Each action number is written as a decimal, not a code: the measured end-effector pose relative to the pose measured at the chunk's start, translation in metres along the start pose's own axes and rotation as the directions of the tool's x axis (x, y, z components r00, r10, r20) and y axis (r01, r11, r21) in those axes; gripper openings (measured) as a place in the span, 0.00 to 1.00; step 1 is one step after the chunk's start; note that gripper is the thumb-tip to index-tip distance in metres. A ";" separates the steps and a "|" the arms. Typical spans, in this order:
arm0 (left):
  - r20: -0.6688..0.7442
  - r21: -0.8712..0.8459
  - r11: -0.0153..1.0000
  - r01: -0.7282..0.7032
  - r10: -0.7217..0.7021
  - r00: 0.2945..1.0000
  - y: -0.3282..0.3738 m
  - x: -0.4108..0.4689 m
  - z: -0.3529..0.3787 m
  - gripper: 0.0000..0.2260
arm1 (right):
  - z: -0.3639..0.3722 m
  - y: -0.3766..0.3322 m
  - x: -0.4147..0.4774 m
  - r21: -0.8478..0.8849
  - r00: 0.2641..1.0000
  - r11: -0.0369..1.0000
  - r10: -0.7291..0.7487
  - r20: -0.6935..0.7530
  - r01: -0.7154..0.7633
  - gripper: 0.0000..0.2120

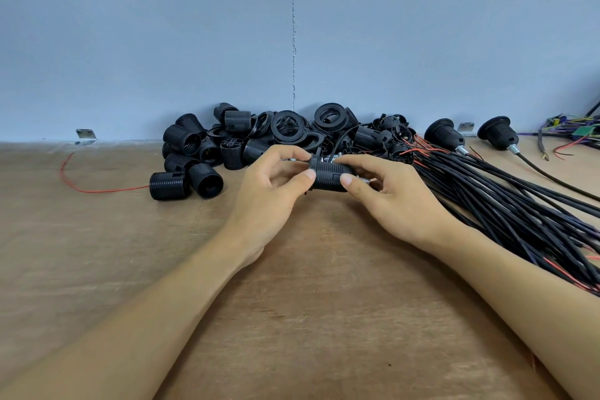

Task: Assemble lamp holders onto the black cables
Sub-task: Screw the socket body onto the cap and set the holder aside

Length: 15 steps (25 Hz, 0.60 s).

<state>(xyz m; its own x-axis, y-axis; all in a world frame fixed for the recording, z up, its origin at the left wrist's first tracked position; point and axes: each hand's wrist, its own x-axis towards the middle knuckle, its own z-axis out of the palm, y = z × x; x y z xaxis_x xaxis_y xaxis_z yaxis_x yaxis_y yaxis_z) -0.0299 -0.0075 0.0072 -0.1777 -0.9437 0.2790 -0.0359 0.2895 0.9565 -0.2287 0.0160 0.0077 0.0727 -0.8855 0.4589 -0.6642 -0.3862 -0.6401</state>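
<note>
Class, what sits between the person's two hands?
A black threaded lamp holder, pinched by the left hand and right hand, seen in the head view.

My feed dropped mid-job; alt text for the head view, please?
The left hand and right hand hold a black lamp holder between them over a wooden table, each pinching one end. A pile of loose holder parts lies behind it; a bundle of black cables fans out on the right.

lamp holder pile (285, 130): worktop (324, 286) back edge, centre | cable bundle (506, 204): right of pile, toward right edge | loose wire (113, 189): left of pile
</note>
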 end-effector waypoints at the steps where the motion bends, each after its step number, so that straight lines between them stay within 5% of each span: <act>1: -0.007 0.006 1.000 0.002 -0.002 1.000 0.000 0.000 0.000 0.09 | 0.000 0.000 0.000 -0.003 1.000 1.000 0.005 0.001 -0.005 0.12; 15: -0.079 0.204 0.977 0.054 -0.038 0.996 -0.006 -0.001 0.001 0.12 | -0.002 -0.002 0.000 0.033 0.999 0.999 0.038 -0.011 -0.037 0.13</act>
<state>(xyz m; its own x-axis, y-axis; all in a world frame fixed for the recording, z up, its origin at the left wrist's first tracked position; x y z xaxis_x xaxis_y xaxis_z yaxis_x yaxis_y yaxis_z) -0.0307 -0.0084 0.0013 -0.0984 -0.9637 0.2481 -0.2455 0.2651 0.9325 -0.2286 0.0173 0.0107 0.0391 -0.8965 0.4413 -0.6413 -0.3612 -0.6770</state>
